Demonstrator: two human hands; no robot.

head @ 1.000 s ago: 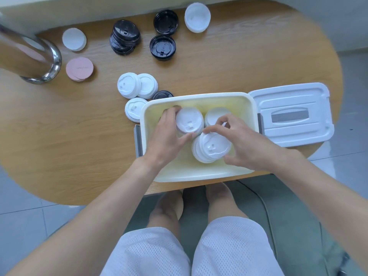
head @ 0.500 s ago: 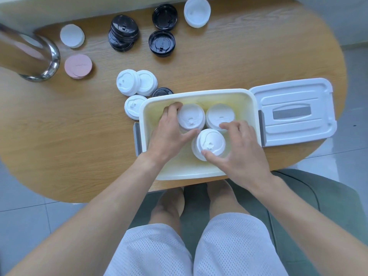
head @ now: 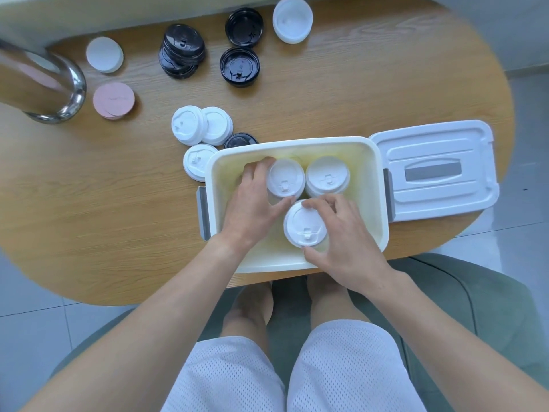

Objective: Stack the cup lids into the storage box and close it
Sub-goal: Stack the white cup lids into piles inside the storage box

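Note:
A white storage box (head: 297,142) sits open at the table's near edge, its white lid (head: 433,171) lying to the right. Three stacks of white cup lids stand inside. My left hand (head: 252,203) grips the back-left stack (head: 286,178) between fingers and thumb. The back-right stack (head: 326,176) stands free. My right hand (head: 341,233) holds the front stack (head: 304,224), fingertips on its far rim and thumb on its near rim. Loose white lids (head: 202,127) and one more white lid (head: 197,165) lie left of the box, with a black lid (head: 240,141) behind it.
Farther back lie a stack of black lids (head: 181,50), two single black lids (head: 240,66), a white lid (head: 292,19), a white disc (head: 104,54) and pink discs (head: 113,100). A metal cylinder (head: 44,84) stands at far left. The table's rounded edge runs near my knees.
My right hand has set the front stack upright on the box floor and moved its grip round it. My left hand stays on the back-left stack.

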